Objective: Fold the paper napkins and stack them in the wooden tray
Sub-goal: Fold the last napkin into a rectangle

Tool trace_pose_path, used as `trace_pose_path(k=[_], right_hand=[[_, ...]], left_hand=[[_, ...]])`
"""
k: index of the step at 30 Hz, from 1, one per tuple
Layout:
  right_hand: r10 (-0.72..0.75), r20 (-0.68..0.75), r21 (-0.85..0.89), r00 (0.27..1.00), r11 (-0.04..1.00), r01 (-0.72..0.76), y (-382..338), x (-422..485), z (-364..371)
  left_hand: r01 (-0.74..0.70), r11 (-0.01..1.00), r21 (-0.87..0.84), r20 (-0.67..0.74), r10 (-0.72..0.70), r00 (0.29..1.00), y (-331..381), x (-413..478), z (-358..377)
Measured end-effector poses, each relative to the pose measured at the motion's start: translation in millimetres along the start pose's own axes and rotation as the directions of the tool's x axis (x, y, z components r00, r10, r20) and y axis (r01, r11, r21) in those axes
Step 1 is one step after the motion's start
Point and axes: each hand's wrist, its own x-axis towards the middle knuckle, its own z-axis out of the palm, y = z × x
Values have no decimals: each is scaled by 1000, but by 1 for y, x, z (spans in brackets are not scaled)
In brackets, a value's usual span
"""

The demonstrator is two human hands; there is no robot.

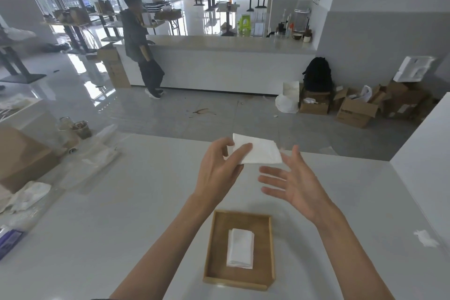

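Note:
My left hand (219, 170) pinches the left edge of a white folded paper napkin (260, 151) and holds it in the air above the white table. Just right of the napkin, my right hand (294, 185) hovers with spread fingers and holds nothing. A wooden tray (216, 246) lies on the table near me, below both hands. Inside it rests a small stack of folded white napkins (241, 248).
The white table (121, 226) carries a cardboard box (22, 156) and crumpled plastic wrapping (97, 153) at the left, a purple packet (9, 238) at the left edge, and a paper scrap (425, 237) at the right. A person (141, 44) stands by a far counter.

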Motion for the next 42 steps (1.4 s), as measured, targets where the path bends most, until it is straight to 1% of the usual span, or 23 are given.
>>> trace_pose_path(k=[1, 3, 5, 6, 7, 8, 9, 10, 11, 12, 13, 14, 15, 18, 21, 22, 23, 26, 28, 30, 36, 40, 42], right_hand=[[4, 17, 10, 1000, 1000, -4, 0, 2, 2], [-64, -34, 9, 997, 998, 65, 0, 7, 9], [-162, -130, -133, 978, 981, 144, -2, 13, 12], [-214, -150, -231, 965, 957, 176, -6, 17, 12], [-265, -133, -332, 955, 920, 209, -11, 19, 10], [-300, -78, -427, 951, 872, 240, -20, 22, 10], [-318, 3, -506, 948, 817, 276, -30, 24, 11], [-317, 92, -566, 944, 764, 311, -41, 25, 11], [-292, 183, -612, 939, 713, 341, -53, 26, 12], [-247, 269, -654, 931, 662, 365, -64, 27, 14], [-189, 342, -688, 920, 617, 382, -73, 27, 18], [-126, 396, -721, 910, 571, 393, -80, 29, 22], [-68, 433, -750, 899, 526, 401, -85, 30, 27], [34, 460, -823, 887, 391, 412, -91, 34, 36], [40, 441, -864, 897, 288, 412, -92, 34, 40], [20, 442, -862, 897, 284, 419, -92, 34, 42], [-29, 438, -849, 898, 314, 424, -93, 34, 42], [-202, 411, -720, 889, 525, 453, -93, 26, 26], [-228, 449, -596, 864, 644, 480, -83, 18, 7], [-217, 475, -527, 853, 706, 473, -69, 11, -6], [-213, 414, -523, 885, 741, 422, -56, 8, -13], [-144, 405, -605, 903, 699, 383, -59, 6, -9], [-130, 399, -660, 907, 646, 383, -60, 5, -4]], left_hand=[[-20, 1000, 9, 7, 19, 1000, -1, -4, 2], [-67, 997, 29, 10, 67, 998, 0, -11, 5], [-122, 991, 60, -13, 123, 992, -1, -18, 8], [-142, 988, 67, -4, 143, 990, -3, -23, 9], [-141, 989, 51, 22, 140, 990, -1, -31, 11], [-94, 995, 13, 45, 93, 995, 2, -39, 10], [22, 997, -71, 57, -18, 998, 7, -46, 7], [204, 956, -212, 73, -193, 978, 12, -49, 2], [415, 827, -379, 119, -401, 908, 17, -47, -4], [584, 625, -517, 218, -564, 796, 20, -40, -10], [697, 388, -603, 358, -649, 671, 19, -29, -15], [758, 212, -616, 494, -646, 582, 15, -18, -17], [785, 134, -604, 590, -588, 554, 12, -8, -19], [791, 178, -586, 693, -395, 603, 16, 4, -22], [804, 137, -579, 747, -305, 590, 23, 3, -15], [804, 111, -584, 749, -308, 586, 25, 3, -13], [800, 76, -595, 744, -326, 584, 25, 4, -11], [774, -17, -633, 713, -403, 574, 29, 15, -10], [761, -53, -647, 709, -408, 575, 31, 23, -10], [765, -79, -639, 727, -385, 568, 33, 29, -12], [752, -128, -647, 734, -371, 568, 48, 33, -11], [767, -190, -613, 781, -290, 553, 55, 34, -16], [757, -240, -607, 793, -246, 558, 56, 34, -17]])
